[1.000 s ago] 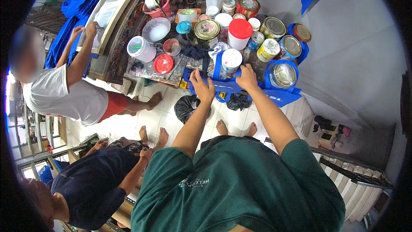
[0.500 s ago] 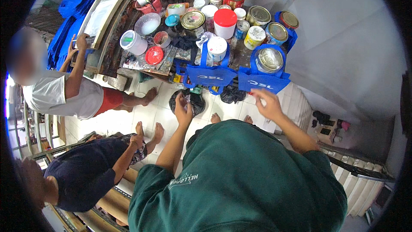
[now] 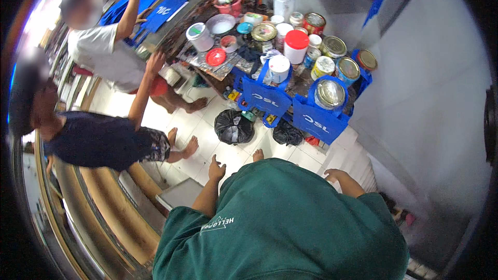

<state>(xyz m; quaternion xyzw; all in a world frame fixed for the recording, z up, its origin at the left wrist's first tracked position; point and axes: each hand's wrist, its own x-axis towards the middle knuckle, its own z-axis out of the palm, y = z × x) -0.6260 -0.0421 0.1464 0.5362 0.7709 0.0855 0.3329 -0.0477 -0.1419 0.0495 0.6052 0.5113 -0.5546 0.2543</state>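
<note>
My left hand (image 3: 217, 169) hangs low over the tiled floor with its thumb and fingers apart, and nothing shows in it. Just beyond it stands a black rubbish bag (image 3: 234, 127) with crumpled clear plastic inside. On the other side of my body, my right hand (image 3: 336, 175) is low by the pale stepped surface. Its fingers look loosely stretched and slightly blurred, and part of the hand is hidden. In front of me, two blue tote bags, a left one (image 3: 263, 99) and a right one (image 3: 320, 122), hang from the table edge, their handles looped around a white tub (image 3: 279, 67) and a paint can (image 3: 330, 94).
Paint cans and tubs crowd the table, among them a red-lidded tub (image 3: 296, 46) and a white bucket (image 3: 199, 37). At the left, a person in white (image 3: 106, 54) handles blue bags; another in dark blue (image 3: 98, 137) reaches toward the table. A second black bag (image 3: 288, 133) lies below.
My hands have dropped from near the tote bags to beside my body. The small clear item no longer shows in my left hand. The person in dark blue has risen and raised an arm.
</note>
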